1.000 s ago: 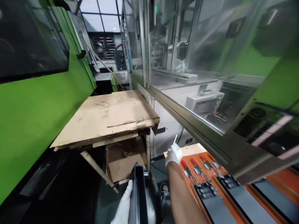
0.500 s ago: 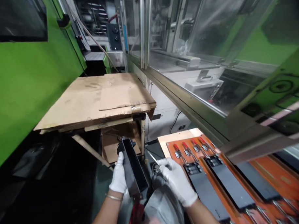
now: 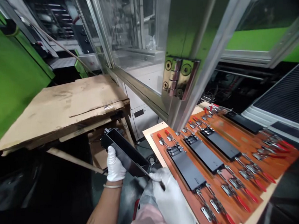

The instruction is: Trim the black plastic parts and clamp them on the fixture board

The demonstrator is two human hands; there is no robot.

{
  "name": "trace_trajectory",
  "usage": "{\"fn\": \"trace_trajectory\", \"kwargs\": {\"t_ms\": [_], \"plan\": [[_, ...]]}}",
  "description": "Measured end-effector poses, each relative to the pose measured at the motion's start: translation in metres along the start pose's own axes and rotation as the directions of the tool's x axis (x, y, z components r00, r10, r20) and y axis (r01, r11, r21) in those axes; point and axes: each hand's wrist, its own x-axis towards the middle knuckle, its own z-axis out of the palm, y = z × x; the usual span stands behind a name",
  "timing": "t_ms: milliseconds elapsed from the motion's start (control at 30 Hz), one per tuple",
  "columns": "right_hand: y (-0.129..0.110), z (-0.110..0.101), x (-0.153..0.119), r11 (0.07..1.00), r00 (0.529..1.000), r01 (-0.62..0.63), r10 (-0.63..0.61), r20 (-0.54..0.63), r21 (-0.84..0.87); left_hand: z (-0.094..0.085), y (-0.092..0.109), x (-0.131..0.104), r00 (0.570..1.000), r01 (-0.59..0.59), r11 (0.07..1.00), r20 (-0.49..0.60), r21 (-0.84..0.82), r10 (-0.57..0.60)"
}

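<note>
My left hand [image 3: 115,164], in a white glove, is wrapped round a long black open-topped housing [image 3: 129,164], with the thumb on its side wall. The housing slants from upper left to lower right, its hollow facing up. My right hand [image 3: 168,194], gloved too, pinches a thin, slender metallic tool [image 3: 143,170]. That tool's end lies against the housing's near right end; its exact kind is too small to make out. Just right of my right hand, several flat dark grey panels [image 3: 190,170] are held on an orange fixture board [image 3: 239,138].
Toggle clamps [image 3: 230,196] with red handles line the fixture board. A cardboard-covered table [image 3: 54,102] stands at left. Overhead, a metal-framed clear door [image 3: 183,38] with a hinge juts towards the board. Green machine panels [image 3: 16,65] flank the left side.
The view has swung to the right, showing more of the fixture board. The thin tool, earlier apart from the housing, now meets its near end. The housing lies at a flatter slant.
</note>
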Motion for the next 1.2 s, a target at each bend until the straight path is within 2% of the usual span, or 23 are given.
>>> {"fn": "trace_trajectory", "kwargs": {"t_ms": [67,100,267,433,500,633,767,900,967,1100,1200], "plan": [[0.003,-0.001,0.003,1.0,1.0,0.004,-0.004,-0.009,-0.007,0.005,-0.006,-0.006,0.993,-0.096,0.995,-0.063,0.02,0.097],[0.005,-0.001,0.005,1.0,1.0,-0.001,0.001,-0.015,-0.007,0.006,-0.009,-0.008,0.992,-0.098,0.994,-0.075,0.037,0.101],[0.007,-0.006,0.012,1.0,0.998,-0.003,0.003,-0.064,0.0,0.006,-0.018,-0.012,0.996,0.061,0.996,-0.074,0.068,-0.056],[0.003,-0.015,0.006,1.0,1.0,-0.008,0.008,0.006,0.009,0.008,-0.023,-0.009,0.996,0.065,0.996,-0.061,0.067,-0.061],[0.007,-0.018,0.008,1.0,0.999,0.023,-0.023,-0.033,-0.009,0.007,-0.027,-0.009,0.997,0.076,0.993,-0.041,0.088,-0.072],[0.014,-0.023,0.01,0.993,0.981,0.113,-0.118,-0.155,-0.041,0.007,-0.034,-0.013,0.991,0.121,0.981,-0.072,0.15,-0.112],[0.015,-0.025,0.005,0.985,0.979,0.171,-0.17,-0.116,-0.005,0.012,-0.041,-0.017,0.991,0.131,0.977,-0.051,0.17,-0.124],[0.02,-0.032,0.008,0.983,0.97,0.179,-0.184,-0.158,-0.047,0.018,-0.045,-0.024,0.982,0.19,0.955,-0.056,0.227,-0.182],[0.022,-0.038,0.01,0.977,0.97,0.208,-0.212,-0.121,-0.043,0.02,-0.046,-0.026,0.974,0.226,0.945,-0.063,0.236,-0.217],[0.018,-0.048,0.007,0.97,0.971,0.235,-0.232,0.062,-0.054,0.023,-0.045,-0.031,0.963,0.268,0.94,-0.026,0.211,-0.268],[0.013,-0.054,0.005,0.959,0.949,0.277,-0.265,0.17,-0.053,0.03,-0.043,-0.038,0.946,0.322,0.907,-0.048,0.27,-0.321]]}}
